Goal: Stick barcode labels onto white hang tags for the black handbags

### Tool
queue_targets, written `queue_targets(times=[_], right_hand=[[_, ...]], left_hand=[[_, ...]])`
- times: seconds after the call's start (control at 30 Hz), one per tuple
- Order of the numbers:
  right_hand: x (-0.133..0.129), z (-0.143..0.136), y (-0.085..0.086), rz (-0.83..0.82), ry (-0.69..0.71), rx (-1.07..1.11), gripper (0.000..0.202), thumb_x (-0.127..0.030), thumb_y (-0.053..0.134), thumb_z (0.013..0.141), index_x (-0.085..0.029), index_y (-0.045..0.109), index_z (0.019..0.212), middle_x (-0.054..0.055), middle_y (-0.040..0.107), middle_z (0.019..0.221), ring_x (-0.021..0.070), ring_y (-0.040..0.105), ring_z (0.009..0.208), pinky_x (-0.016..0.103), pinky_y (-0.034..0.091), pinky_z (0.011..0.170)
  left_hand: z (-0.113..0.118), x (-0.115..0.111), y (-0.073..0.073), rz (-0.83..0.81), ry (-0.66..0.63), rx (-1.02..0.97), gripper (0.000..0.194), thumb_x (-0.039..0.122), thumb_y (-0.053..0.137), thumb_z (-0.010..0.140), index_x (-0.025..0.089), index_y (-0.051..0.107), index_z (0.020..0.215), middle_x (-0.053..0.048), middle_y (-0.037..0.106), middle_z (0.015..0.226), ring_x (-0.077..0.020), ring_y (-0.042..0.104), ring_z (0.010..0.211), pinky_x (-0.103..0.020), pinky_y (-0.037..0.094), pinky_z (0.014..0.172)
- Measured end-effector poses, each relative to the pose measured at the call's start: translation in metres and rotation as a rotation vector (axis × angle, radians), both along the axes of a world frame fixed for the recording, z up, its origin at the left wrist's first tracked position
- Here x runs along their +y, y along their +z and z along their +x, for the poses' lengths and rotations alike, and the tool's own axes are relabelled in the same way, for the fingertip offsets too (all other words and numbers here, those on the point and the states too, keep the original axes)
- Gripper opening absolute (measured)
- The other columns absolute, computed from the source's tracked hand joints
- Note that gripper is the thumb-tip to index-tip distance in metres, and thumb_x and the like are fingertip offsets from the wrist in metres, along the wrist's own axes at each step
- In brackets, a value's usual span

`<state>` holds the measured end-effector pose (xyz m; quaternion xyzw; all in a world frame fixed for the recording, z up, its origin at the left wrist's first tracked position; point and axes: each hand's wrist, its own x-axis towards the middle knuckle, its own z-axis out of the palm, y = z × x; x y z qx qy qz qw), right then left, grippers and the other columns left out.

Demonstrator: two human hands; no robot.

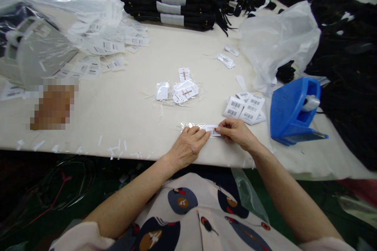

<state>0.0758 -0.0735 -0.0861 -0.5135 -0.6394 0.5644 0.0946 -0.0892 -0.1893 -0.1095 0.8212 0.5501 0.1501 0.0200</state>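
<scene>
Two hands [188, 147] [238, 132], one barcode label [212, 130]

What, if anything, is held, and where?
The right hand pinches a barcode label by its right end; the left hand touches its left end, grip unclear.

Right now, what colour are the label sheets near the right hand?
The label sheets are white with black barcodes; see head view.

No legible words or numbers, just barcodes [235, 104] on white labels [246, 110]
</scene>
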Motion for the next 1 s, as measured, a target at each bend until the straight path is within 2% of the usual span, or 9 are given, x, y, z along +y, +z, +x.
queue_targets(times=[0.17, 0.37, 0.47, 0.53, 0.6, 0.67, 0.8, 0.9, 1.0], right_hand=[[0.000, 0.001, -0.003, 0.092, 0.032, -0.045, 0.016, -0.032, 0.063, 0.063, -0.017, 0.059, 0.059, -0.005, 0.047, 0.040, 0.0075, 0.037, 0.037, 0.022, 0.025, 0.040], [-0.007, -0.007, 0.002, 0.446, 0.126, -0.345, 0.015, -0.032, 0.060, 0.067, -0.018, 0.060, 0.060, 0.000, 0.057, 0.053, 0.0130, 0.050, 0.051, 0.026, 0.035, 0.052], [-0.010, -0.007, 0.005, 0.552, 0.119, -0.486, 0.016, -0.034, 0.060, 0.069, -0.018, 0.061, 0.073, 0.002, 0.060, 0.060, 0.0173, 0.055, 0.059, 0.029, 0.037, 0.059], [-0.013, -0.004, 0.005, 0.618, 0.080, -0.556, 0.027, -0.038, 0.062, 0.068, -0.017, 0.059, 0.085, 0.004, 0.061, 0.064, 0.0203, 0.056, 0.062, 0.031, 0.038, 0.060], [-0.021, 0.001, 0.002, 0.745, 0.051, -0.544, 0.028, -0.038, 0.058, 0.073, -0.016, 0.058, 0.091, 0.006, 0.063, 0.070, 0.0218, 0.058, 0.068, 0.032, 0.040, 0.062], [-0.034, 0.004, -0.002, 0.908, 0.100, -0.442, 0.023, -0.031, 0.048, 0.082, -0.016, 0.059, 0.094, 0.009, 0.065, 0.085, 0.0219, 0.059, 0.082, 0.034, 0.041, 0.073], [-0.062, 0.006, -0.015, 1.110, 0.335, -0.363, 0.035, -0.026, 0.038, 0.089, -0.015, 0.051, 0.119, 0.011, 0.055, 0.123, 0.0243, 0.044, 0.118, 0.043, 0.028, 0.100], [-0.071, 0.006, -0.021, 1.151, 0.359, -0.468, 0.040, -0.028, 0.039, 0.089, -0.014, 0.045, 0.126, 0.011, 0.048, 0.130, 0.0292, 0.034, 0.126, 0.053, 0.017, 0.103], [-0.073, 0.005, -0.021, 1.153, 0.354, -0.504, 0.041, -0.029, 0.039, 0.089, -0.013, 0.045, 0.127, 0.011, 0.047, 0.131, 0.0311, 0.028, 0.129, 0.057, 0.014, 0.104]], left_hand=[[0.002, 0.001, 0.002, -0.036, -0.020, 0.050, 0.036, 0.013, 0.036, 0.086, 0.011, 0.043, 0.121, -0.012, 0.054, 0.107, -0.0238, 0.046, 0.100, -0.037, 0.038, 0.076], [0.002, 0.003, 0.003, -0.015, -0.025, 0.083, 0.037, 0.011, 0.033, 0.085, 0.011, 0.045, 0.120, -0.013, 0.050, 0.118, -0.0244, 0.044, 0.100, -0.038, 0.037, 0.077], [0.001, 0.002, 0.003, 0.002, -0.050, 0.090, 0.038, 0.010, 0.034, 0.084, 0.010, 0.045, 0.121, -0.012, 0.048, 0.125, -0.0242, 0.044, 0.098, -0.038, 0.037, 0.076], [0.001, 0.002, 0.003, 0.007, -0.054, 0.087, 0.038, 0.010, 0.035, 0.084, 0.010, 0.046, 0.120, -0.011, 0.049, 0.125, -0.0240, 0.045, 0.098, -0.038, 0.037, 0.075], [0.001, 0.002, 0.003, 0.008, -0.049, 0.084, 0.038, 0.010, 0.036, 0.084, 0.011, 0.046, 0.120, -0.012, 0.049, 0.125, -0.0242, 0.045, 0.098, -0.038, 0.037, 0.076], [0.001, 0.002, 0.002, 0.001, -0.040, 0.079, 0.038, 0.010, 0.035, 0.084, 0.011, 0.047, 0.120, -0.013, 0.049, 0.125, -0.0242, 0.045, 0.099, -0.039, 0.038, 0.076], [0.002, 0.002, 0.002, -0.007, -0.020, 0.049, 0.039, 0.011, 0.035, 0.084, 0.013, 0.046, 0.121, -0.012, 0.050, 0.124, -0.0231, 0.046, 0.100, -0.038, 0.038, 0.076], [0.002, 0.002, 0.001, 0.008, -0.027, 0.043, 0.037, 0.011, 0.036, 0.084, 0.013, 0.047, 0.120, -0.012, 0.051, 0.123, -0.0231, 0.047, 0.099, -0.038, 0.038, 0.076], [0.001, 0.002, 0.001, 0.006, -0.018, 0.031, 0.036, 0.012, 0.037, 0.084, 0.013, 0.047, 0.119, -0.011, 0.052, 0.122, -0.0228, 0.047, 0.099, -0.037, 0.038, 0.076]])
